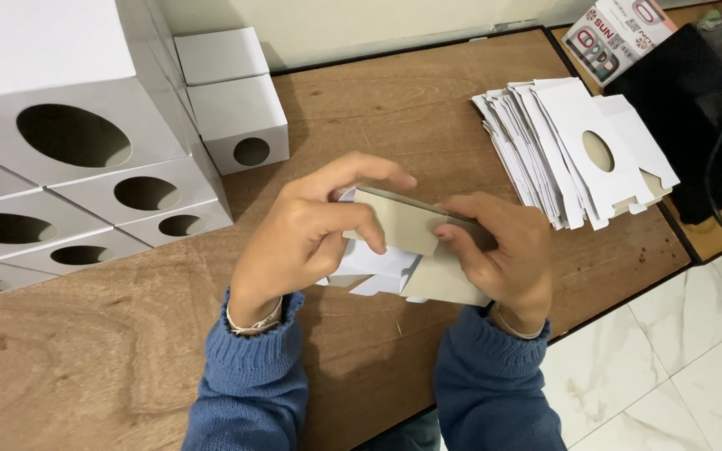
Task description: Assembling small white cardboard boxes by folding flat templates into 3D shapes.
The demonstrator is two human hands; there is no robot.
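Flat carton blank (407,242) — long axis left-to-right, grey side up — in both hands' (403,242) grip.

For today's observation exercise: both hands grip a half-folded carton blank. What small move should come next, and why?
Probably press the grey-brown flap down flat. The left hand and right hand pinch the carton blank mid-fold, not yet box-shaped like the finished white boxes nearby.

A: Count, hands? Two: left hand (307,238), right hand (499,255), sharing one flat carton (407,225).
B: Assembled white boxes (85,134) at nine o'clock?
A: Eight visible.
B: Flat blanks?
A: One stack (570,146) at two o'clock; sheets uncountable.
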